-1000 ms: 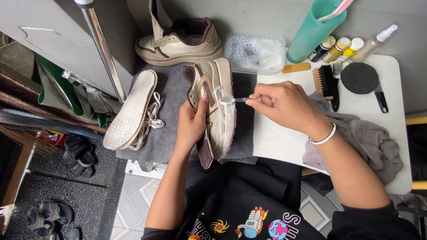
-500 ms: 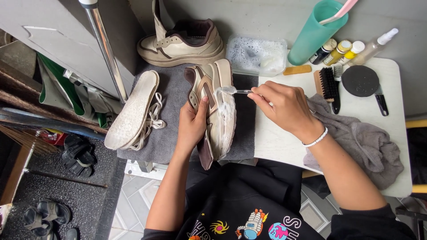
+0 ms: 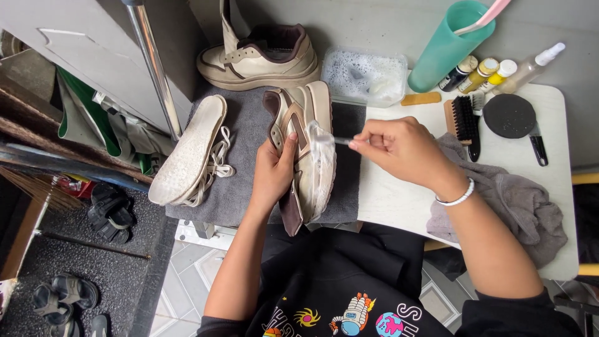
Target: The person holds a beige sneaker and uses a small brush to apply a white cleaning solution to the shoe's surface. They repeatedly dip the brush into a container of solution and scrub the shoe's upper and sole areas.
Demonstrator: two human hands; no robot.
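Observation:
My left hand (image 3: 273, 171) grips a beige and brown sneaker (image 3: 301, 150) from the left side, holding it on its side over a dark grey mat (image 3: 249, 181). My right hand (image 3: 402, 150) pinches the handle of a small brush (image 3: 326, 142), whose blurred foamy head rests against the sneaker's upper. A white bracelet sits on my right wrist. The second sneaker (image 3: 262, 56) stands upright at the back of the mat. An insole (image 3: 187, 150) and white laces (image 3: 215, 165) lie to the left of the held shoe.
A clear tub of soapy water (image 3: 368, 75) sits behind the shoe. A teal cup (image 3: 446, 47), small bottles (image 3: 480, 72), a black brush (image 3: 465, 122), a round black lid (image 3: 510, 115) and a grey cloth (image 3: 511, 200) are on the white table (image 3: 393, 200). Sandals (image 3: 109, 209) lie on the floor at left.
The brush head has shifted slightly along the sneaker's upper; my right hand has moved a little. My left hand keeps its grip on the shoe.

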